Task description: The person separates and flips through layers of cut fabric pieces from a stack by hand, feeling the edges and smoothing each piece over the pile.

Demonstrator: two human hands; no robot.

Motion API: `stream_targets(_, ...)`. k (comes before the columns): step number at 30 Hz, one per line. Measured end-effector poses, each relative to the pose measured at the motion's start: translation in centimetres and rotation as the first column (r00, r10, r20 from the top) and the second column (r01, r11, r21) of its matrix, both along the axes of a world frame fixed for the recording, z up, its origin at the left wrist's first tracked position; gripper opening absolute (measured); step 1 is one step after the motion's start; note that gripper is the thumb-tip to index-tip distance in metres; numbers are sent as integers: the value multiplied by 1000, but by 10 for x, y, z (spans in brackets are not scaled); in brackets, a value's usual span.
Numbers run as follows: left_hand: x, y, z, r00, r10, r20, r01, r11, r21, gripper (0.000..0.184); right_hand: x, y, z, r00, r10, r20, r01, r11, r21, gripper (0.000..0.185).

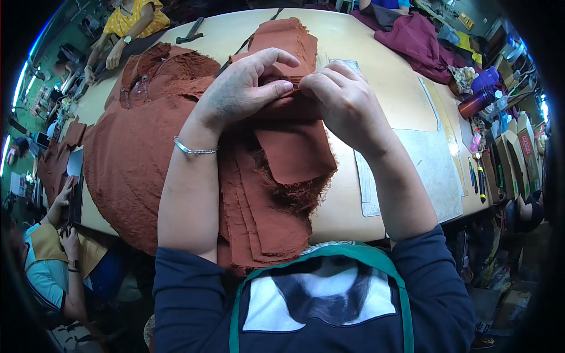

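Rust-brown cut fabric pieces (294, 150) are stacked in front of me, their raw edges frayed. My left hand (244, 85), with a silver bracelet on its wrist, holds the upper layers, its thumb on the fabric edge and its index finger raised and curved. Close against that thumb, my right hand (341, 91) pinches the same edge between thumb and fingertips. A folded flap hangs below my fingers. Behind my hands lies another frayed pile (288, 41). To the left spreads a large rust-brown heap (138, 141) of the same cloth.
Clear plastic or pattern sheets (412, 176) lie right on the pale table (335, 220). A hammer (190, 32) rests at the back left. Maroon cloth (418, 44), a dark red tumbler (477, 103) and pens (481, 179) are at right. Co-workers sit at the left and far sides.
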State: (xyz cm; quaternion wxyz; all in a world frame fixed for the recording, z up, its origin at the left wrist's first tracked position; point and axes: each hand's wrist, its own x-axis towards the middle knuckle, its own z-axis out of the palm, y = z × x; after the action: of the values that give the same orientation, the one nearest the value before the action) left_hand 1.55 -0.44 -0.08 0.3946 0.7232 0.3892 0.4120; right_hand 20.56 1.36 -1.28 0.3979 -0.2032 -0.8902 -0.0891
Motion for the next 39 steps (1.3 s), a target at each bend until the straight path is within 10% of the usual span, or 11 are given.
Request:
stream_targets(4, -3, 15, -10, 969, 235, 81, -249, 924, 290, 19, 3, -9, 3, 998, 54, 33, -53, 998, -26, 10)
stream_targets(9, -46, 30, 1, 673, 593, 442, -738, 501, 452, 12, 18, -47, 8, 951, 285, 116, -237, 919, -315, 7)
stream_targets(12, -44, 27, 1, 669, 497, 552, -728, 588, 353, 17, 29, -46, 10, 912, 403, 75, -339, 844, -415, 19)
stream_targets(15, -16, 18, 1, 879, 369, 301, -477, 693, 541, 23, 27, -36, 24, 934, 357, -12, -341, 883, -323, 29)
stream_targets(19, 7, 2, -5, 986, 50, 161, -87, 969, 232, 30, 8, 0, 31, 974, 112, -197, -124, 991, -50, 27)
stream_targets(39, -1, 3, 1, 993, 38, -112, -34, 999, 33, 30, -1, -1, 7, 999, 22, 35, -25, 996, 90, 10)
